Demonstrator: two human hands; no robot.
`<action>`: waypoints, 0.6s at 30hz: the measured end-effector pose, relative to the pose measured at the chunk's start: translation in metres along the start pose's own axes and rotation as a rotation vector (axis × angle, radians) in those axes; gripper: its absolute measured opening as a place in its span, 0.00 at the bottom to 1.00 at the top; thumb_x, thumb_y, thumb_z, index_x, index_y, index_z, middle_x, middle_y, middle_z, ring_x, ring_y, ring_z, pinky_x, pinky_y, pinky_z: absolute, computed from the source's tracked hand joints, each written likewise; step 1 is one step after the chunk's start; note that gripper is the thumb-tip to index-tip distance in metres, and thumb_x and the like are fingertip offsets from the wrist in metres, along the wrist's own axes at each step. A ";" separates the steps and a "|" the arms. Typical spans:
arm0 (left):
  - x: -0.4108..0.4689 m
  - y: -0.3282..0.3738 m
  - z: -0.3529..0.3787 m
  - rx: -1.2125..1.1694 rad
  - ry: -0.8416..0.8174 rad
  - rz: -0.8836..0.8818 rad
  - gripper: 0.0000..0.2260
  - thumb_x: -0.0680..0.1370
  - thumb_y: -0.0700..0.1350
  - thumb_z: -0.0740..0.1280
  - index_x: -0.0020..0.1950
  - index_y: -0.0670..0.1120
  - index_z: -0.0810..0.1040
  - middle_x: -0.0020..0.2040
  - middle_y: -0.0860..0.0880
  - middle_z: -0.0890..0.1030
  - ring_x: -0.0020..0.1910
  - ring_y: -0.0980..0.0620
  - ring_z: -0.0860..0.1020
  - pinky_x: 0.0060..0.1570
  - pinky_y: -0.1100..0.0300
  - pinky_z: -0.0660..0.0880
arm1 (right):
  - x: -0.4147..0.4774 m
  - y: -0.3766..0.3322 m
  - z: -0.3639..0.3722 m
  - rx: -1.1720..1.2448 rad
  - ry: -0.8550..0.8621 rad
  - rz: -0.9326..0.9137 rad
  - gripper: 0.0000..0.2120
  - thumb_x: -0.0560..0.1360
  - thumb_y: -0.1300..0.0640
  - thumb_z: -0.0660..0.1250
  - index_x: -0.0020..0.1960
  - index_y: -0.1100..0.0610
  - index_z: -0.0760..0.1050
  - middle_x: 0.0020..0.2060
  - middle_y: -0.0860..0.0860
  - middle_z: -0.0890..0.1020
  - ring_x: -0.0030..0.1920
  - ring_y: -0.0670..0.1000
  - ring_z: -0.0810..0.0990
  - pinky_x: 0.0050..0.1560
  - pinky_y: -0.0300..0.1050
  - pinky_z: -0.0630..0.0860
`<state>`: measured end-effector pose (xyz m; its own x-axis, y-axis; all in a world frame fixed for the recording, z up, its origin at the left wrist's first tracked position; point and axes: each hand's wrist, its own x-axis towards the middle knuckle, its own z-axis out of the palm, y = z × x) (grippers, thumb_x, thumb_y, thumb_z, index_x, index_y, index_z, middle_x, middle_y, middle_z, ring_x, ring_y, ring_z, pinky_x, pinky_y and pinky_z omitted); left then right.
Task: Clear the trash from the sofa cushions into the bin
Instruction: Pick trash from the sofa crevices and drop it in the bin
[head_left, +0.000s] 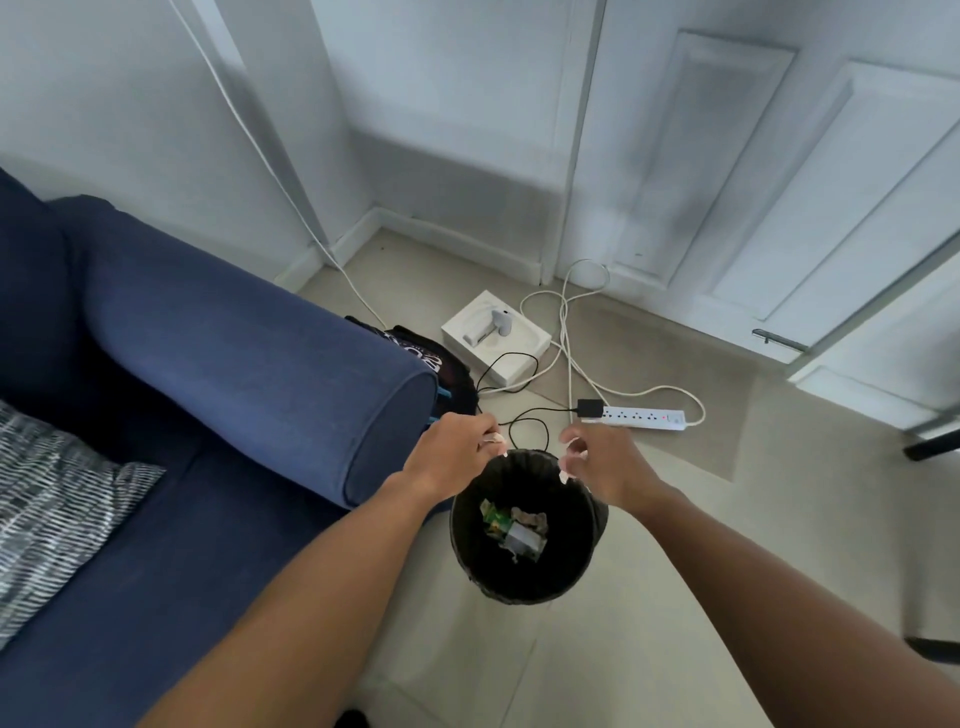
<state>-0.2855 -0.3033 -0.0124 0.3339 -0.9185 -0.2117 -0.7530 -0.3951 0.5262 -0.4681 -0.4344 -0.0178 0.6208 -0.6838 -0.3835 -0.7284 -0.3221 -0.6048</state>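
A black round bin (592, 551) stands on the floor by the end of the blue sofa (234, 374). Inside it lies crumpled trash (515, 527), green, brown and white. Both my hands hover over the bin's far rim. My left hand (453, 453) has its fingers curled around small white paper scraps (493, 440). My right hand (609, 467) pinches similar white scraps (570, 453) at its fingertips. The part of the sofa seat that I can see shows no trash.
A patterned grey cushion (57, 509) lies on the sofa seat at the left. Behind the bin are a white power strip (644, 417), black and white cables (566, 332), a white box (493, 338) and a dark bag (441, 364). White doors stand at the right.
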 end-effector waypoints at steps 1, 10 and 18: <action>0.000 -0.002 0.001 -0.006 -0.001 -0.002 0.09 0.81 0.49 0.67 0.57 0.47 0.80 0.48 0.47 0.85 0.45 0.50 0.81 0.49 0.50 0.81 | 0.001 0.001 0.004 0.005 -0.012 0.001 0.13 0.75 0.59 0.71 0.59 0.57 0.79 0.48 0.54 0.81 0.44 0.51 0.79 0.41 0.38 0.74; -0.007 -0.024 0.018 -0.002 -0.034 -0.063 0.08 0.80 0.51 0.68 0.54 0.48 0.80 0.43 0.49 0.83 0.42 0.50 0.80 0.46 0.47 0.80 | 0.003 0.003 0.030 -0.034 -0.050 0.023 0.15 0.78 0.50 0.66 0.62 0.55 0.78 0.54 0.55 0.83 0.56 0.56 0.80 0.55 0.44 0.72; -0.004 -0.026 0.026 0.001 -0.071 -0.067 0.08 0.80 0.52 0.67 0.54 0.49 0.79 0.44 0.49 0.83 0.42 0.50 0.81 0.46 0.47 0.81 | 0.004 -0.002 0.027 -0.110 -0.022 0.009 0.19 0.83 0.49 0.54 0.58 0.59 0.79 0.53 0.60 0.82 0.56 0.61 0.78 0.51 0.47 0.70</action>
<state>-0.2824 -0.2895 -0.0466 0.3427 -0.8889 -0.3039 -0.7308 -0.4555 0.5083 -0.4567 -0.4184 -0.0373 0.6191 -0.6729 -0.4048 -0.7608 -0.3862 -0.5216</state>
